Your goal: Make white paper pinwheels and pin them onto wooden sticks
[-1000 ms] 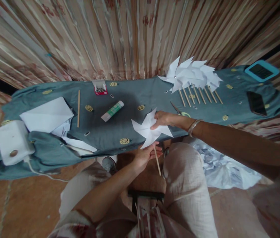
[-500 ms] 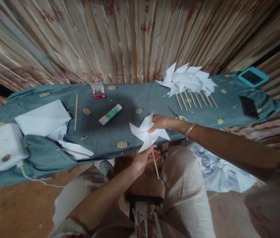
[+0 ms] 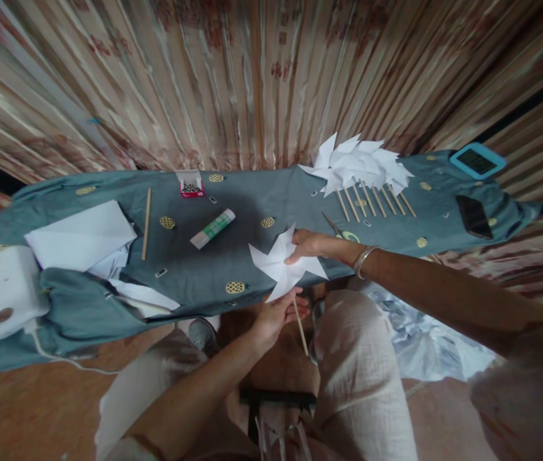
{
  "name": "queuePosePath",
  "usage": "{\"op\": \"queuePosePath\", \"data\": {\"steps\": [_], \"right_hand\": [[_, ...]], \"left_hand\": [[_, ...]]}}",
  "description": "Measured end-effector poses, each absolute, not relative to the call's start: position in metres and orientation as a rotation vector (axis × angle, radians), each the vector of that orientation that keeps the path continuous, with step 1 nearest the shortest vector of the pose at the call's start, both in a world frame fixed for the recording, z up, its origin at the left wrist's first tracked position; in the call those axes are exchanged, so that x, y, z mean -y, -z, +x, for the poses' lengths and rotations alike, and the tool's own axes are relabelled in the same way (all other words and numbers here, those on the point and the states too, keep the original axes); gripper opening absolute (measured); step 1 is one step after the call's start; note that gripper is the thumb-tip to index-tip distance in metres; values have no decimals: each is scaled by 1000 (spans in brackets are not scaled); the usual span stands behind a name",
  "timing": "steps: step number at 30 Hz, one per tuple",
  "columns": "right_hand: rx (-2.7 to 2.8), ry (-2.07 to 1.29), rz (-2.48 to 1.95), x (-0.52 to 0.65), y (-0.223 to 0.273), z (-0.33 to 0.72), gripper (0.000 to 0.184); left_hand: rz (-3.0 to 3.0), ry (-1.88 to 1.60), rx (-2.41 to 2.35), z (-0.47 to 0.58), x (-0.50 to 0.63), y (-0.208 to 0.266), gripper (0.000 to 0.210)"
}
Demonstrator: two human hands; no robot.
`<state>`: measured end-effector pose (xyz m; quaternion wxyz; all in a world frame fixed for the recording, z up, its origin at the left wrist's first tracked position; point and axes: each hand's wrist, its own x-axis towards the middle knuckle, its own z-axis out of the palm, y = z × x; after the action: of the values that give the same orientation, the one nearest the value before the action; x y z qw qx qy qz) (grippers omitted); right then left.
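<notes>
Over the near edge of the cloth-covered table, a white paper pinwheel [image 3: 278, 266] on a wooden stick [image 3: 300, 328] is held between my two hands. My right hand [image 3: 307, 246] grips it from the upper right, thumb pressed near the centre of the blades. Below the blades, my left hand [image 3: 278, 315] is closed around the top of the stick, its fingers partly hidden by the paper. The stick points down toward my lap. Scissors [image 3: 341, 230] with light green handles lie just beyond my right wrist.
Finished pinwheels [image 3: 362, 163] lie overlapped at the back right, near a blue-framed device [image 3: 478, 160] and a phone [image 3: 474, 216]. A glue stick [image 3: 212, 228], an open red box of pins [image 3: 191, 187], a loose stick [image 3: 146, 224], paper sheets [image 3: 82, 235] and a white device [image 3: 7, 291] lie leftward.
The view has shifted slightly, so the table appears a little lower. Both hands keep their hold on the pinwheel, with hardly any movement.
</notes>
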<state>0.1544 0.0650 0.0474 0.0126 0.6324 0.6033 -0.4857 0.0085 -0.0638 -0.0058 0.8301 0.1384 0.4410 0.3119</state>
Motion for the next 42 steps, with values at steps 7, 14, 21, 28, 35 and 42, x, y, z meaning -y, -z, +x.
{"op": "queuePosePath", "data": {"steps": [7,14,21,28,35,42], "right_hand": [[-1834,1513,1987,-68,-46,154,20],[-1813,1509,2018,-70,-42,155,19],[-1823,1723,1917,-65,-48,157,32],[-1811,1872,2013,-55,-48,169,38],[-1683,2381,2063,-40,-43,188,47],[-1807,2332,2677,-35,-32,211,47]], "left_hand": [[293,-664,-922,8,64,7,14],[284,-673,-920,10,66,5,13],[322,-716,-976,11,68,2,11],[374,-752,-999,14,63,-2,17],[436,-795,-929,22,53,-3,31],[435,-828,-952,30,30,-13,24]]}}
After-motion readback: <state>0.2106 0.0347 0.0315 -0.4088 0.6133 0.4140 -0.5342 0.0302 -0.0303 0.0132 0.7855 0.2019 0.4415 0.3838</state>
